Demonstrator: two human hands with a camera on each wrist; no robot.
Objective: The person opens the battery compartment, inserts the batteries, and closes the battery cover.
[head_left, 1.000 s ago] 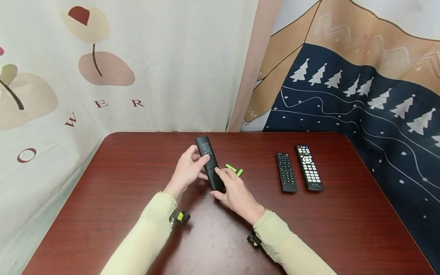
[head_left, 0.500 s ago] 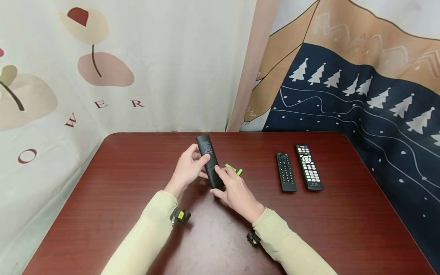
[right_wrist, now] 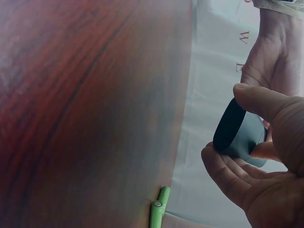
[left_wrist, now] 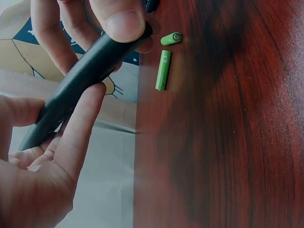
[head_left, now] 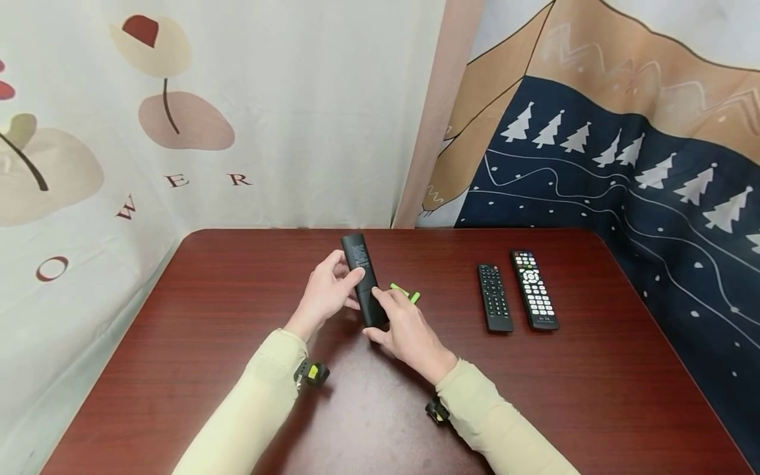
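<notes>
My left hand (head_left: 325, 287) grips the upper part of a black remote control (head_left: 358, 260), with the thumb on its back. Small printed text shows on that back, and a seam crosses it lower down. At the near end my right hand (head_left: 410, 330) holds the remote, its thumb by the bottom edge. In the left wrist view the remote (left_wrist: 78, 80) slants between both hands, and its button side is hidden. The right wrist view shows the rounded end (right_wrist: 232, 126) between my right thumb and fingers. Beyond the right hand lie two green batteries, one (left_wrist: 164, 70) beside the other (left_wrist: 171, 38).
A smaller black remote (head_left: 495, 298) and a longer one with white buttons (head_left: 534, 290) lie to the right on the reddish-brown table (head_left: 225, 284). Printed curtains (head_left: 309, 119) hang behind the table's far edge. Each wrist wears a small black camera (head_left: 313, 374).
</notes>
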